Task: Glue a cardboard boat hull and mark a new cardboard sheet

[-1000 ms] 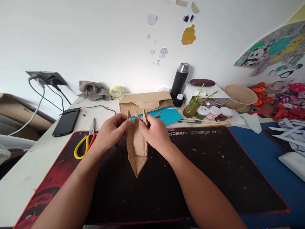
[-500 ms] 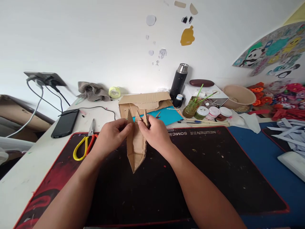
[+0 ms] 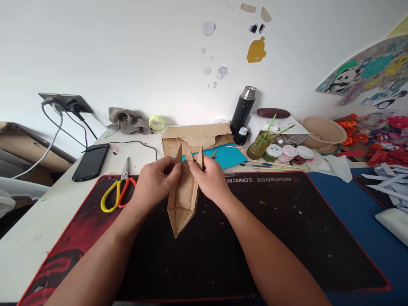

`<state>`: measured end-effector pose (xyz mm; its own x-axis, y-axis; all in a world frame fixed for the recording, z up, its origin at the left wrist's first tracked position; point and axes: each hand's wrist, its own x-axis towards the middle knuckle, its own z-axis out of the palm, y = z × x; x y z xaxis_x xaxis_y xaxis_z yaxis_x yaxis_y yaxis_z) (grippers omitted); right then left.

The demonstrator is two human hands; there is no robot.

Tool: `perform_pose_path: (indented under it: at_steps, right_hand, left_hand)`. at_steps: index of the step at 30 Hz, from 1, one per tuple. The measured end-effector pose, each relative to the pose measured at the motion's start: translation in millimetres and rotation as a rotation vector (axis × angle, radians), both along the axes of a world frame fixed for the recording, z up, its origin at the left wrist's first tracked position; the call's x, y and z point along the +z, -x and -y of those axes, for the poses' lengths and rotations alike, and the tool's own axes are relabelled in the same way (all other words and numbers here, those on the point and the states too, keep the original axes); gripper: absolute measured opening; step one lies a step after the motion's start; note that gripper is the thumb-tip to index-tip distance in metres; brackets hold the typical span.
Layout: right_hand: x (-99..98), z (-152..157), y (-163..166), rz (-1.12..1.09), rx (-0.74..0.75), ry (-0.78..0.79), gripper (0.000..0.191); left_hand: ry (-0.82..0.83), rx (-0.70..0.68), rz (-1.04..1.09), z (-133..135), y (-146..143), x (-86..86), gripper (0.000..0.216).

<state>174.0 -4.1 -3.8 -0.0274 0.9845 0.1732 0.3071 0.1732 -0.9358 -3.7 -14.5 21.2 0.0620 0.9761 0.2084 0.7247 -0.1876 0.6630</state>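
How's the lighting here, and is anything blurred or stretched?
Head view: soft light, no harsh glare on the held cardboard; metal flask cap glints; forearms look stretched toward lower corners, suggesting a wide lens; left hand and right hand show no obvious motion blur.

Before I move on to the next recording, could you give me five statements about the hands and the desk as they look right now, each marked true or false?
1. The left hand and the right hand both hold the folded cardboard piece. True.
2. The scissors are in the right hand. False: the scissors lie beside the left arm, not held.
3. Green sticks rise from the glass jar. True.
4. The phone lies on the dark mat. False: it lies on the white table, off the mat.
5. The black flask has a silver top. True.
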Motion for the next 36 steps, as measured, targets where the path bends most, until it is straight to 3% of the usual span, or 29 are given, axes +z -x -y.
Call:
perform_pose_path:
  at_steps: [12, 18, 25, 30, 36]
  right_hand:
    - [1.1, 1.3, -2.6, -0.108, 0.043, -0.012, 0.026]
    - [-7.6, -3.3, -4.7, -0.182, 0.035, 0.022, 0.034]
    - [-16.0, -6.8, -3.7, -0.381, 0.049, 0.027, 0.033]
    - [-14.2, -5.2, -1.9, -0.444, 0.049, 0.018, 0.032]
    - [-9.7, -4.1, -2.4, -0.454, 0.073, 0.119, 0.036]
  left_hand:
    - [-0.005, -0.043, 0.02, 2.6, 0.0, 4.9, 0.035]
    - [-0.046, -0.04, 0.049, 3.1, -1.0, 2.9, 0.031]
    - [-0.021, -0.158, 0.098, 4.2, 3.0, 2.7, 0.034]
    - [0.013, -0.224, 0.106, 2.9, 5.7, 4.6, 0.023]
    - [-0.025, -0.179, 0.062, 2.7, 6.3, 4.9, 0.02]
